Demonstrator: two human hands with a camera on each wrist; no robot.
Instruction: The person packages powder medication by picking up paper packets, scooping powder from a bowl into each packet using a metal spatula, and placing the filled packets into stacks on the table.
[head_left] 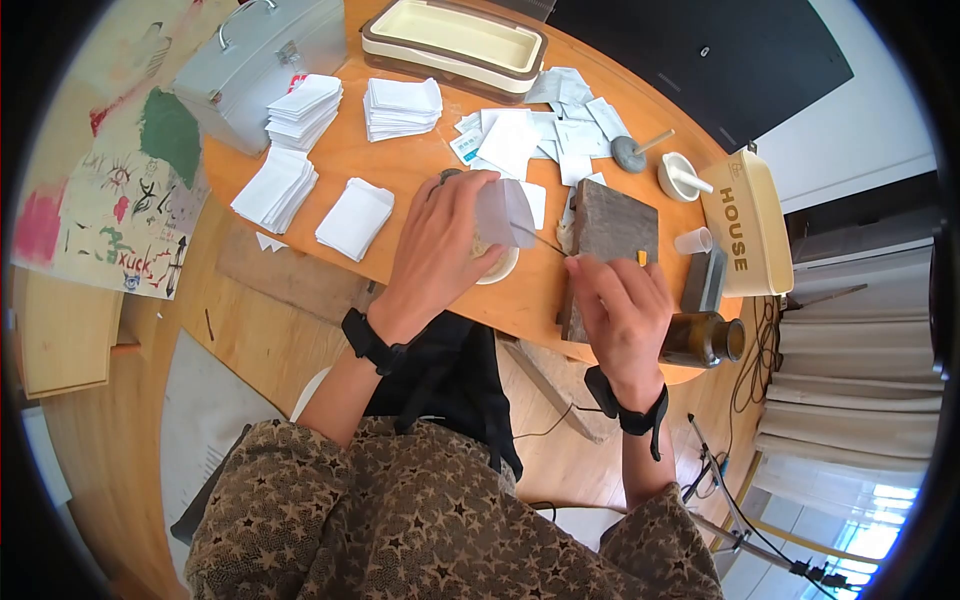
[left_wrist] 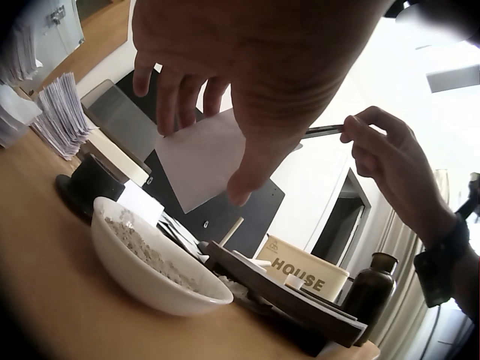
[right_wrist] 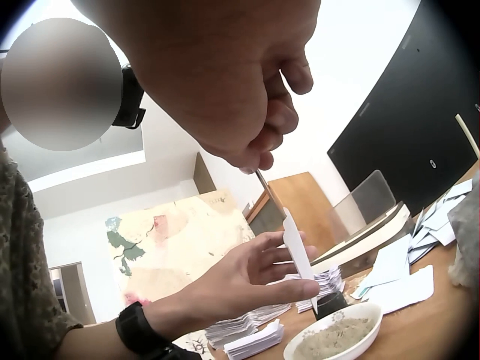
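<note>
My left hand (head_left: 432, 245) pinches a small white paper packet (head_left: 503, 212) between thumb and fingers. Thumb and fingertips of my right hand (head_left: 625, 312) grip a thin metal rod-like tool (head_left: 545, 242); its far end meets the packet's edge, and the tip is hidden there. Below the packet is a white bowl (left_wrist: 161, 289) of pale grey, crumbly powder (left_wrist: 146, 253), mostly covered by the left hand in the head view. Beside the bowl stands a small black round holder (left_wrist: 96, 182).
Stacks of white packets (head_left: 402, 108) lie at left, near a silver case (head_left: 262, 75). Loose packets (head_left: 575, 135) spread toward the back. On the right are a dark wooden board (head_left: 615, 225), a mortar (head_left: 678, 170), a brown bottle (head_left: 700, 340) and a cream HOUSE box (head_left: 755, 215).
</note>
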